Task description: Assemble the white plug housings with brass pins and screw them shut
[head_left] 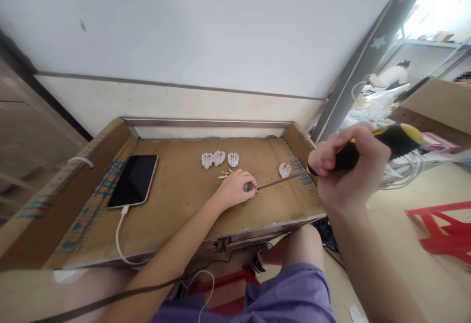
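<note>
My right hand (pixel 351 166) is wrapped round the black and yellow handle of a screwdriver (pixel 281 181), held above the right edge of the cardboard. Its long thin shaft slants down to the left. My left hand (pixel 237 188) rests on the cardboard, fingers closed round a small plug part (pixel 247 186), mostly hidden by them. The screwdriver's tip reaches this part beside my fingertips; whether it sits in a screw I cannot tell. Behind my left hand lie a few brass-coloured pieces (pixel 225 173). Three clear plastic plug parts with metal pins, one of them here (pixel 233 159), stand further back.
Another clear plug part (pixel 284 169) lies at the right, behind the shaft. A phone (pixel 133 181) with a white cable is on the left of the cardboard surface (pixel 176 166), which has raised sides. Small dark specks surround my left hand. A red stool (pixel 445 230) stands at right.
</note>
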A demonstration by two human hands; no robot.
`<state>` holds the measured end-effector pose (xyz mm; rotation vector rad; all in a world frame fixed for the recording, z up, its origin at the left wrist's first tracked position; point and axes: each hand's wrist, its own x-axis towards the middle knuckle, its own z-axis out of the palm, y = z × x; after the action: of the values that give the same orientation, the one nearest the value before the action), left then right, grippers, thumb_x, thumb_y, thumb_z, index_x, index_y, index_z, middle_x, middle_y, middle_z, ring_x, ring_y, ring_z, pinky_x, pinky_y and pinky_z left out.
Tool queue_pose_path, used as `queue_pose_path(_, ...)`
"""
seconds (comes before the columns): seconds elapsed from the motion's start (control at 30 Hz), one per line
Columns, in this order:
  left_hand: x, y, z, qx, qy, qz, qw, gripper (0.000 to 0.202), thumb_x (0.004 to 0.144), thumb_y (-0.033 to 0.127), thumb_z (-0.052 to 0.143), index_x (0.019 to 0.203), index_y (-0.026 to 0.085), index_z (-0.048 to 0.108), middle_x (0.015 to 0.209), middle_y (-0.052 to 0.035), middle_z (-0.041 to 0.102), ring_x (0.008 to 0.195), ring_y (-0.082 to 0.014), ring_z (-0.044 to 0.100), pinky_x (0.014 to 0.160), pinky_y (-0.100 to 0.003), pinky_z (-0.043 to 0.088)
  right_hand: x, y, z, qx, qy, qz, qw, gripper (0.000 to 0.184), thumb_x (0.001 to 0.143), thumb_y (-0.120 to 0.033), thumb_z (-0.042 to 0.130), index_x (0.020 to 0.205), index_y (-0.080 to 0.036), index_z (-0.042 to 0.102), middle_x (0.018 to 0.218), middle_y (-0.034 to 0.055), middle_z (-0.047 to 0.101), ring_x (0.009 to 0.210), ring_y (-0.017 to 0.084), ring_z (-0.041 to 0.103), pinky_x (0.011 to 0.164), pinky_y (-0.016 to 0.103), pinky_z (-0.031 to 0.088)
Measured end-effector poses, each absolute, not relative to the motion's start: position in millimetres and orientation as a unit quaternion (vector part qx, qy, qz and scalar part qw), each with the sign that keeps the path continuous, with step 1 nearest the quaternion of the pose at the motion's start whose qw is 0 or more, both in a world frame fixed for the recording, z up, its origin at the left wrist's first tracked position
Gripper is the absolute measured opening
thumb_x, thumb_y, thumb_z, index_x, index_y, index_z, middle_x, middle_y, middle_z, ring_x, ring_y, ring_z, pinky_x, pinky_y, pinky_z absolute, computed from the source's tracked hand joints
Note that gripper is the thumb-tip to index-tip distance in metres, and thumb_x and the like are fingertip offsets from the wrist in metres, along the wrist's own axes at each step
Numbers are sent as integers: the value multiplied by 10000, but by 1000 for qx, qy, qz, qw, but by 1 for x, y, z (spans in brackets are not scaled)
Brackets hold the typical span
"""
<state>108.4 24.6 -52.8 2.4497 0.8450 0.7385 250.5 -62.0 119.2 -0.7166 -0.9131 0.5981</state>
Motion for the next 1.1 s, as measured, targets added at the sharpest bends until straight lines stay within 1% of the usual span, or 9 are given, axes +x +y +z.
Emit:
queue_pose_path(0.17,108,25,-54,887,311,260,220,65,751,176,599,779,216,642,875,9,660,889,-184,547,840,-304,424,253,-61,122,-341,-416,261,801,236,667,-317,574,562,-199,399,402,-79,331,294,66,264,283,199,202)
queue_pose_path(0.33,109,25,-54,889,302,268,216,69,757,171,596,787,214,642,874,13,662,880,-176,549,847,-300,420,253,-60,122,-337,-420,265,800,254,676,-330,594,569,-198,405,407,-79,329,308,63,271,292,198,211)
queue_pose_path(0.53,108,25,-55,887,307,268,218,81,755,170,600,800,218,646,876,9,659,888,-183,547,842,-302,423,250,-58,122,-351,-385,267,811,252,642,-340,615,564,-211,413,425,-72,343,329,65,263,301,210,196)
queue_pose_path(0.7,109,26,-56,889,300,267,219,60,760,173,612,790,217,641,892,14,664,886,-176,550,854,-303,417,247,-48,124,-364,-391,244,809,278,691,-353,602,558,-207,406,386,-70,350,324,71,275,308,211,205)
queue_pose_path(0.77,109,27,-56,890,298,265,220,53,763,177,616,790,215,639,902,15,667,890,-176,553,860,-306,414,247,-39,124,-374,-388,228,811,293,716,-359,606,568,-205,406,400,-68,366,332,70,292,314,210,223)
queue_pose_path(0.93,108,26,-54,895,302,255,205,53,765,190,616,802,212,646,898,8,668,892,-185,555,854,-316,412,251,-20,125,-393,-370,207,816,256,763,-353,586,622,-219,420,424,-67,364,344,77,271,313,227,217)
queue_pose_path(1.1,108,25,-51,897,305,250,201,67,766,183,615,816,213,649,919,8,671,887,-184,563,856,-323,410,253,-6,127,-403,-383,212,804,340,750,-398,648,657,-230,368,465,-71,379,362,73,296,317,232,221)
